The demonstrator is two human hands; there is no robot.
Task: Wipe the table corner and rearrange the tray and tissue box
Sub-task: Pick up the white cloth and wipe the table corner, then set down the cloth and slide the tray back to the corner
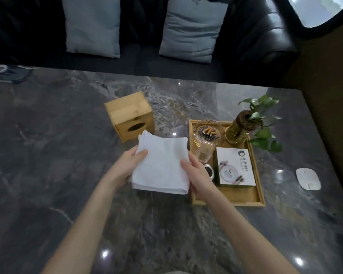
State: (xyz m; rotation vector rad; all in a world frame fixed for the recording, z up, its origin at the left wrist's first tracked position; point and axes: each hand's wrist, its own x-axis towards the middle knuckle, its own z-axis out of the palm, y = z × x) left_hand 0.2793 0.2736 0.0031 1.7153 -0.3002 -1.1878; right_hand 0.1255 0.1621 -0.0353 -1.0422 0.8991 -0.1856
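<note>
A folded white cloth (pixel 162 165) is held above the dark marble table (pixel 67 155) by both hands. My left hand (pixel 127 165) grips its left edge and my right hand (pixel 198 175) grips its right edge. Behind the cloth stands a wooden tissue box (pixel 127 113), its oval slot facing me. To the right lies a wooden tray (pixel 236 198) that carries a glass ashtray (pixel 207 133) with butts, a small glass (pixel 205 152), a white printed box (pixel 235 168) and a potted plant (pixel 244 123).
A white oval device (pixel 308 178) lies near the table's right edge. A dark remote-like item (pixel 10 74) sits at the far left corner. A black leather sofa (pixel 265 46) with two grey cushions (pixel 192 28) runs behind the table.
</note>
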